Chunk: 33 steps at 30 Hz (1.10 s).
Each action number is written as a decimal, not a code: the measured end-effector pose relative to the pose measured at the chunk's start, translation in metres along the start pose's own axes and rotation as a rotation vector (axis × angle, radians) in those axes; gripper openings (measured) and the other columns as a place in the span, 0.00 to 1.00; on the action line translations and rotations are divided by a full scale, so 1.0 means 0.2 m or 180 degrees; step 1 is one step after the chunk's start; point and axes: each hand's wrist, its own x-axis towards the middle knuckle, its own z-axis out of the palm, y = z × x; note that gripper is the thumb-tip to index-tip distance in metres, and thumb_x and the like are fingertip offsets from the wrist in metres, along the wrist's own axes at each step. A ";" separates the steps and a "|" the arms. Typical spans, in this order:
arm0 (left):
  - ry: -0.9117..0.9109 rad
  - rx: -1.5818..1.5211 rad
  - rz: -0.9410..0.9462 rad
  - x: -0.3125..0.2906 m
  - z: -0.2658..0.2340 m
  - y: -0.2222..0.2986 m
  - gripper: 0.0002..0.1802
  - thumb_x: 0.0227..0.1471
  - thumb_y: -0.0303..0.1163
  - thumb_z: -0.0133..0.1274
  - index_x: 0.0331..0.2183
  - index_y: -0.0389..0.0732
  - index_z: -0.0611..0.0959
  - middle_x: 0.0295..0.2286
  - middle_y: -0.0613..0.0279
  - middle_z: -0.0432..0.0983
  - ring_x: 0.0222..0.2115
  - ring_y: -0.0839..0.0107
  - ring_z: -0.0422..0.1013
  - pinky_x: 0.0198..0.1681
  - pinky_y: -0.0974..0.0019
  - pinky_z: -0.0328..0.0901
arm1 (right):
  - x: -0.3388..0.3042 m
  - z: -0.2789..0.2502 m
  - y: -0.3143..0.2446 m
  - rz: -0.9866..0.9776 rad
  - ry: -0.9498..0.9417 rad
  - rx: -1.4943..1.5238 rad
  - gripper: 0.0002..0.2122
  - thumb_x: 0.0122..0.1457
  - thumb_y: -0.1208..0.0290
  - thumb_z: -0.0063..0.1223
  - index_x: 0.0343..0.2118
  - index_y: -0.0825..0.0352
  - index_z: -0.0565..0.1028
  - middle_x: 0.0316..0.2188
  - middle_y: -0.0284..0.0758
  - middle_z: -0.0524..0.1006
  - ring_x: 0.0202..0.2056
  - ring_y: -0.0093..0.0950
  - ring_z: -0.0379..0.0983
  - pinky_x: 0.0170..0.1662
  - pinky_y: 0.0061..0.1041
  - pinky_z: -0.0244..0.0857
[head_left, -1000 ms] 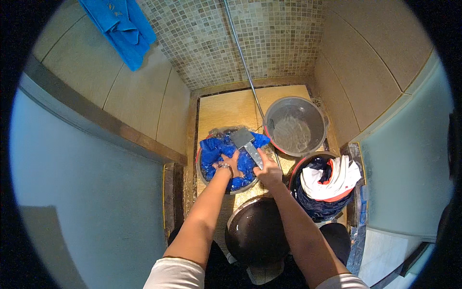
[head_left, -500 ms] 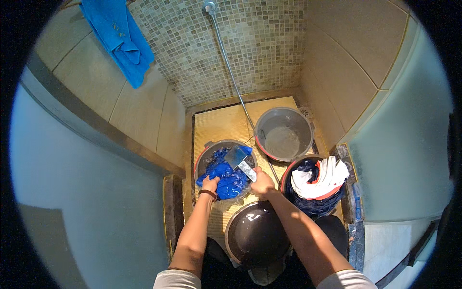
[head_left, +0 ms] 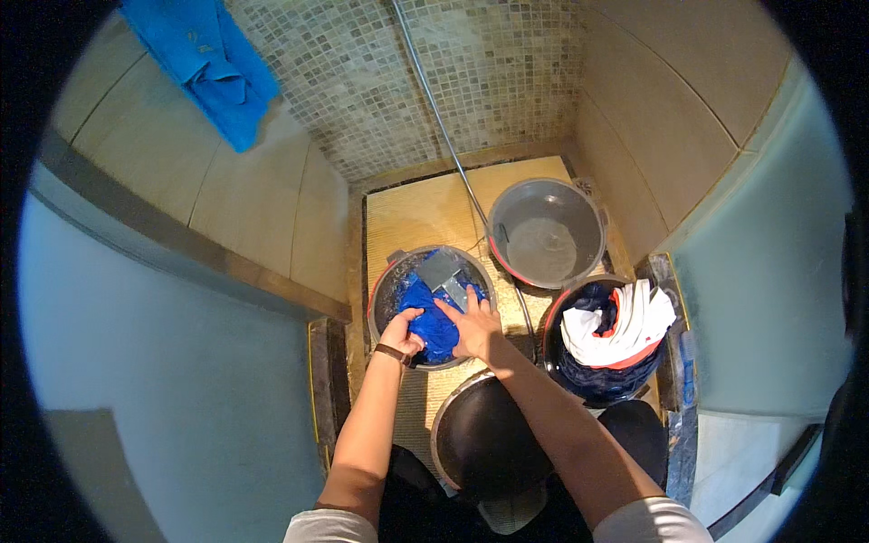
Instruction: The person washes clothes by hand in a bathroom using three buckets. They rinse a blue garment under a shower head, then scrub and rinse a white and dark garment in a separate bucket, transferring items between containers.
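Wet blue cloth (head_left: 418, 306) lies bunched in a grey basin (head_left: 376, 312) with water in it. My left hand (head_left: 404, 333), with a dark band at the wrist, is closed on the near left edge of the cloth. My right hand (head_left: 474, 328) is over the basin's right side, fingers spread and touching the cloth. Just beyond those fingers, a grey square-headed scoop (head_left: 438, 270) rests in the basin, its pale handle pointing toward my right hand.
A grey basin (head_left: 548, 231) with a little water stands at the far right. Nearer, another holds white and dark clothes (head_left: 625, 326). A dark upturned-looking round tub (head_left: 489, 434) is between my knees. A hose (head_left: 439, 122) runs down to the yellow mat (head_left: 412, 213); a blue towel (head_left: 204, 68) hangs left.
My right hand has let go of the scoop's handle and come down onto the cloth with fingers spread. The scoop now lies in the basin. The whole view has shifted slightly.
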 end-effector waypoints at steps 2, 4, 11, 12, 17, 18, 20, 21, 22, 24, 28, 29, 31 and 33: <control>0.0327 0.0562 0.0214 -0.10 0.15 -0.07 0.10 0.46 0.29 0.47 0.33 0.35 0.71 0.31 0.55 0.72 0.31 0.64 0.72 0.29 0.62 0.71 | 0.01 0.09 0.01 0.0036 0.0354 -0.0134 0.39 0.27 0.62 0.66 0.49 0.42 0.61 0.56 0.46 0.47 0.50 0.43 0.55 0.47 0.39 0.55; 0.0549 0.1587 0.0663 -0.17 0.22 -0.11 0.17 0.46 0.29 0.48 0.40 0.35 0.68 0.35 0.54 0.71 0.32 0.63 0.72 0.29 0.60 0.70 | 0.04 0.16 0.00 0.0079 0.0671 -0.0489 0.31 0.28 0.63 0.66 0.43 0.49 0.69 0.56 0.44 0.50 0.49 0.41 0.56 0.45 0.38 0.57; 0.4324 0.5665 0.1303 -0.28 0.14 -0.13 0.42 0.38 0.54 0.55 0.44 0.29 0.66 0.39 0.37 0.65 0.41 0.44 0.64 0.42 0.55 0.62 | 0.12 0.22 0.03 -0.0031 0.0338 0.0135 0.19 0.30 0.69 0.62 0.32 0.58 0.76 0.49 0.47 0.58 0.39 0.42 0.67 0.38 0.34 0.67; 0.4481 0.5400 0.1069 -0.28 0.04 -0.12 0.42 0.39 0.55 0.54 0.44 0.28 0.65 0.39 0.37 0.65 0.39 0.44 0.65 0.42 0.54 0.62 | 0.12 0.22 0.02 -0.0009 0.0213 0.0378 0.18 0.31 0.69 0.61 0.32 0.58 0.76 0.48 0.47 0.59 0.38 0.42 0.68 0.39 0.34 0.67; 0.2832 0.2010 0.1082 -0.21 -0.11 -0.13 0.20 0.44 0.29 0.53 0.36 0.25 0.68 0.23 0.45 0.71 0.15 0.56 0.70 0.14 0.58 0.70 | 0.18 0.25 0.09 0.0088 0.0783 0.1682 0.15 0.30 0.66 0.58 0.27 0.63 0.77 0.23 0.43 0.75 0.31 0.37 0.72 0.36 0.30 0.65; 0.3024 0.2156 0.1186 -0.21 -0.07 -0.14 0.17 0.44 0.24 0.52 0.35 0.25 0.67 0.22 0.46 0.70 0.11 0.58 0.69 0.10 0.60 0.69 | 0.18 0.24 0.08 0.0132 0.0777 0.1928 0.15 0.31 0.67 0.58 0.27 0.64 0.77 0.21 0.42 0.75 0.28 0.36 0.72 0.33 0.29 0.65; 0.3081 0.2124 0.1446 -0.22 -0.02 -0.16 0.17 0.43 0.24 0.51 0.34 0.24 0.67 0.20 0.50 0.69 0.08 0.60 0.67 0.08 0.62 0.67 | 0.16 0.23 0.05 0.0243 0.0749 0.2419 0.13 0.31 0.68 0.58 0.25 0.65 0.76 0.17 0.41 0.74 0.22 0.33 0.73 0.28 0.27 0.65; 0.3152 0.2179 0.1606 -0.22 0.00 -0.17 0.17 0.42 0.24 0.51 0.34 0.24 0.67 0.20 0.51 0.69 0.08 0.61 0.66 0.07 0.63 0.66 | 0.15 0.22 0.03 0.0397 0.0565 0.2867 0.11 0.33 0.71 0.57 0.24 0.67 0.76 0.15 0.36 0.73 0.16 0.24 0.68 0.20 0.23 0.61; 0.3238 0.2238 0.1742 -0.23 0.00 -0.18 0.17 0.42 0.24 0.50 0.34 0.24 0.67 0.19 0.52 0.68 0.08 0.62 0.66 0.07 0.64 0.65 | 0.14 0.21 0.01 0.0466 0.0557 0.3299 0.07 0.34 0.74 0.55 0.21 0.68 0.75 0.13 0.31 0.71 0.12 0.19 0.63 0.14 0.21 0.56; 0.3325 0.2271 0.2167 -0.22 0.02 -0.17 0.12 0.41 0.24 0.51 0.28 0.25 0.68 0.16 0.53 0.66 0.05 0.64 0.64 0.04 0.65 0.60 | 0.13 0.16 -0.01 0.0642 0.0209 0.3955 0.06 0.34 0.76 0.54 0.20 0.66 0.74 0.12 0.28 0.70 0.12 0.17 0.61 0.13 0.19 0.53; 0.3659 0.3218 0.2990 -0.19 0.15 -0.14 0.16 0.38 0.27 0.54 0.13 0.31 0.65 0.11 0.53 0.65 0.10 0.61 0.67 0.11 0.59 0.59 | 0.11 0.12 0.02 0.0708 0.0179 0.4538 0.04 0.36 0.77 0.53 0.19 0.64 0.72 0.14 0.26 0.69 0.14 0.16 0.60 0.14 0.18 0.52; 0.3817 0.3410 0.3438 -0.17 0.08 -0.11 0.16 0.36 0.28 0.55 0.13 0.31 0.65 0.11 0.52 0.66 0.13 0.60 0.68 0.15 0.58 0.60 | 0.10 0.11 -0.01 0.0699 0.0123 0.4647 0.03 0.37 0.76 0.53 0.18 0.63 0.72 0.14 0.26 0.69 0.15 0.16 0.60 0.14 0.18 0.52; 0.3979 0.3522 0.3773 -0.15 0.03 -0.07 0.15 0.34 0.29 0.55 0.13 0.31 0.66 0.12 0.51 0.67 0.17 0.59 0.69 0.22 0.57 0.62 | 0.07 0.10 -0.03 0.0676 0.0039 0.4833 0.03 0.38 0.76 0.52 0.18 0.62 0.71 0.15 0.26 0.69 0.16 0.16 0.61 0.15 0.19 0.53; 0.4007 0.3375 0.3533 -0.15 0.07 -0.06 0.15 0.32 0.30 0.56 0.13 0.30 0.67 0.13 0.49 0.68 0.18 0.57 0.69 0.26 0.57 0.62 | 0.06 0.09 -0.01 0.0710 -0.0020 0.4969 0.03 0.38 0.76 0.52 0.18 0.62 0.71 0.15 0.26 0.70 0.16 0.17 0.62 0.16 0.19 0.53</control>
